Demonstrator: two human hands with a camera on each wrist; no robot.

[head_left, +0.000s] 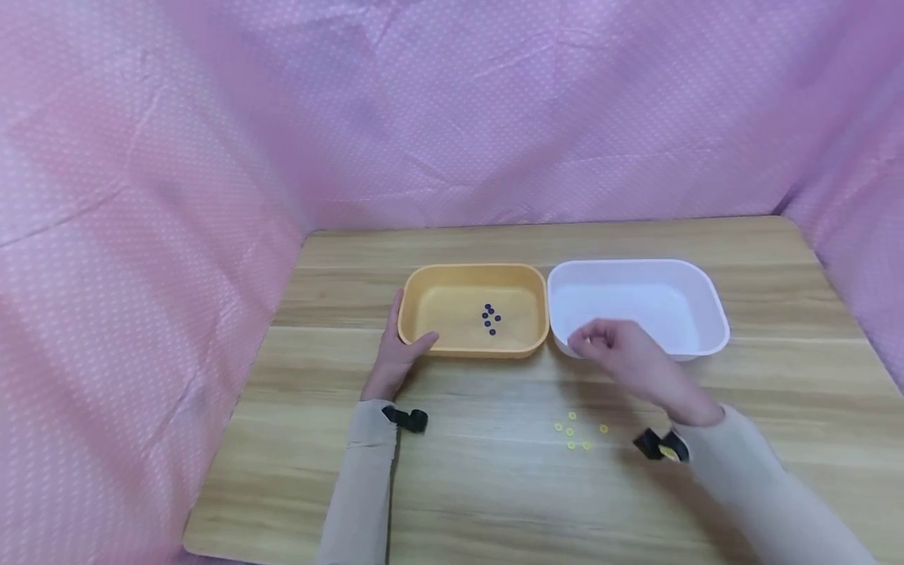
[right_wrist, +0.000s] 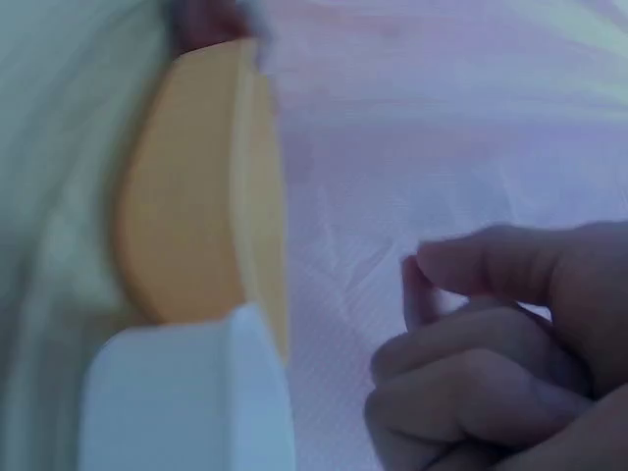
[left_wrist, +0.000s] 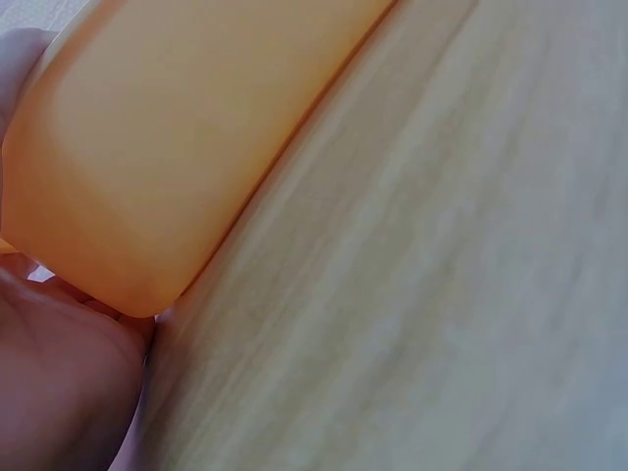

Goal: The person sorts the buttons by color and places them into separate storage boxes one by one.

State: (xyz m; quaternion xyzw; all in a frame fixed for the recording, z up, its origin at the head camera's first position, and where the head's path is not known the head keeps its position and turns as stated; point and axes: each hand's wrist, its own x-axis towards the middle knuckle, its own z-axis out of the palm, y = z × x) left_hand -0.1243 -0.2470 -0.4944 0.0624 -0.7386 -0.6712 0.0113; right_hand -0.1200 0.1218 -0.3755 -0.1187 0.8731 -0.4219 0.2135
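Smooth, matt orange plastic tray (head_left: 445, 310) before you, smooth white plastic tray (head_left: 650, 302), wood-grained tabletop (head_left: 480, 479) with a soft sheen, creased cloth-like pink backdrop (head_left: 494, 118), your matt cloth sleeves (head_left: 362, 486)

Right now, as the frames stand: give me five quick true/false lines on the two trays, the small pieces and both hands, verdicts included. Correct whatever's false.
1. The left hand holds the left end of the orange tray. True.
2. The white tray stands on the left of the orange tray. False: it stands on the right.
3. The small yellow rings lie on the table, nearer the person than the trays. True.
4. The small dark pieces lie in the white tray. False: they lie in the orange tray.
5. The right hand lies flat on the table. False: it is raised by the white tray's near side, fingers curled.
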